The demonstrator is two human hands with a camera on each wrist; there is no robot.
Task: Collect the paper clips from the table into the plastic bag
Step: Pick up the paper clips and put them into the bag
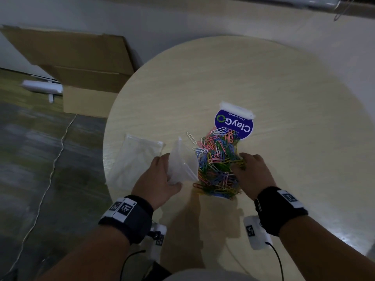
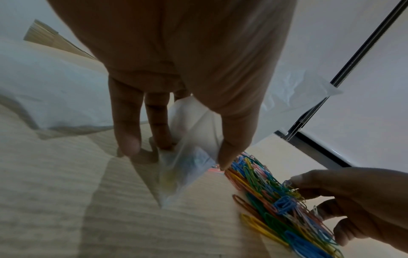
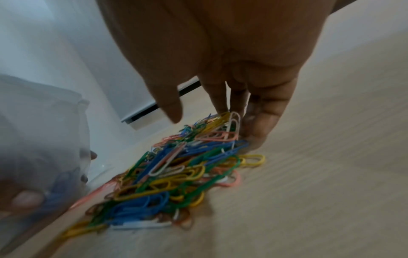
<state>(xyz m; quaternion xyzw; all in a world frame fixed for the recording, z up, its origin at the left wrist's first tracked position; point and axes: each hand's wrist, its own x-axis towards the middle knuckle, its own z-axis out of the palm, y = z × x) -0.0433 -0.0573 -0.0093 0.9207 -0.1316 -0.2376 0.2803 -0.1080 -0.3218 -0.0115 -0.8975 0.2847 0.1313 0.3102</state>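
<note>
A round pale wood-grain table is filling the head view. Off its edge, at ten o'clock, a cardboard box is sitting on the floor with a white cable trailing past it. On the tabletop, a spare clear bag is lying flat at nine o'clock of the clip heap. At one o'clock of the heap a blue-labelled packet is lying upside down, reading "ClayGo" and "Clean as you go"; clips are overlapping its near edge. The paper clips, in blue, green, yellow, pink and white, are resting in one heap between the hands. The plastic bag is standing open-mouthed at the heap's nine o'clock side, touching it. The left hand is pinching the bag between thumb and fingers. The right hand is resting on the heap's three o'clock side, fingers bent down into the clips, thumb apart; whether any clip is gripped cannot be told.
</note>
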